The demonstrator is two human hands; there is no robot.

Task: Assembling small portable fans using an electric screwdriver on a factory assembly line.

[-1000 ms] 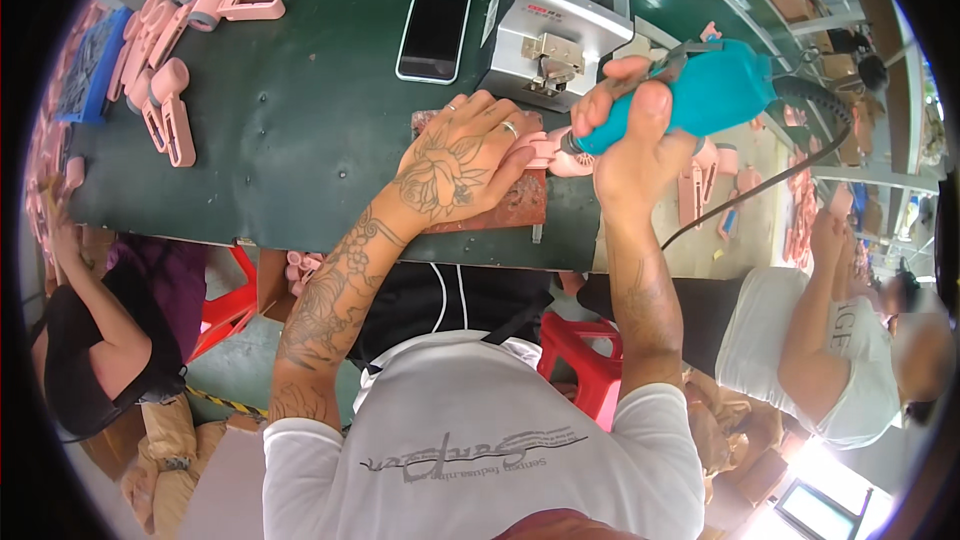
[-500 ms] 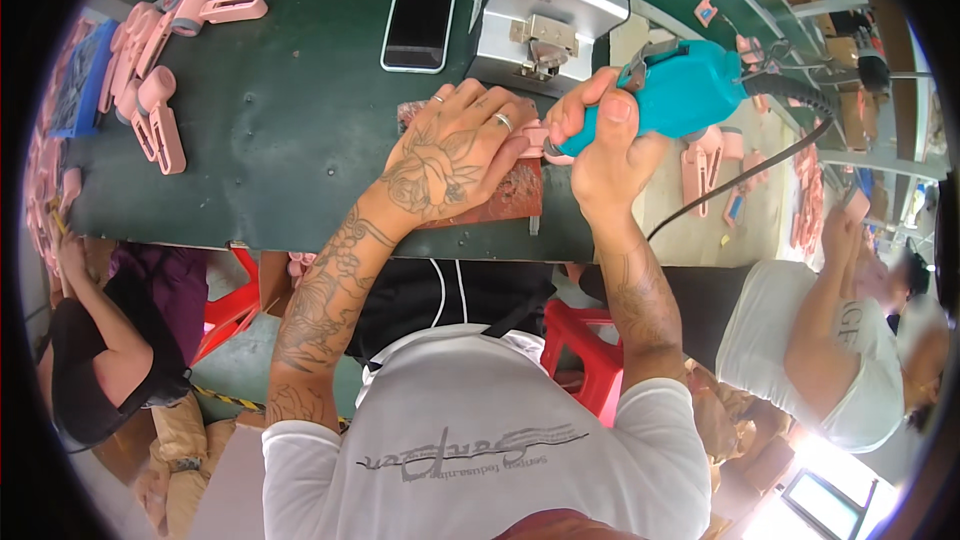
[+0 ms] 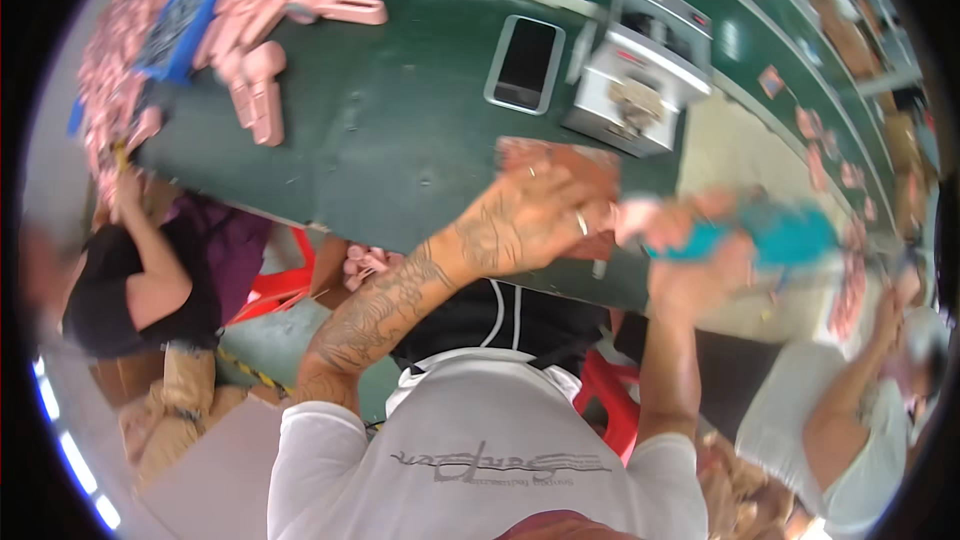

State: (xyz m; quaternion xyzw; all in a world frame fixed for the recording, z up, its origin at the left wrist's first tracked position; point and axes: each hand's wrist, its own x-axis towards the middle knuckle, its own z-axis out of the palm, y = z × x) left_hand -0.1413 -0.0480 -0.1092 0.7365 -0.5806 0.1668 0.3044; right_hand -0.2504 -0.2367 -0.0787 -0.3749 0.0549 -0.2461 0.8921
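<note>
My right hand (image 3: 700, 265), smeared by motion, is wrapped round a teal electric screwdriver (image 3: 785, 237), which lies nearly level with its cable end to the right. Just left of it, a pink plastic part (image 3: 632, 219) sits between my two hands at the right edge of a worn reddish-brown pad (image 3: 570, 155). My left hand (image 3: 525, 220), tattooed and ringed, reaches over the pad with its fingers closed at that part. Blur hides the screwdriver's tip and exactly how the part is gripped.
Beyond the pad stand a silver metal machine (image 3: 640, 75) and a phone (image 3: 526, 65) on the green table (image 3: 370, 130). At far left are pink parts (image 3: 262, 90) and a blue tray (image 3: 180, 35) of small pieces. One co-worker (image 3: 150, 290) sits left, another (image 3: 840, 410) right.
My head view has shifted, so the table things appear farther right and lower. The right hand has swung the screwdriver from tilted to nearly level. The pink part shows more beside my left fingers.
</note>
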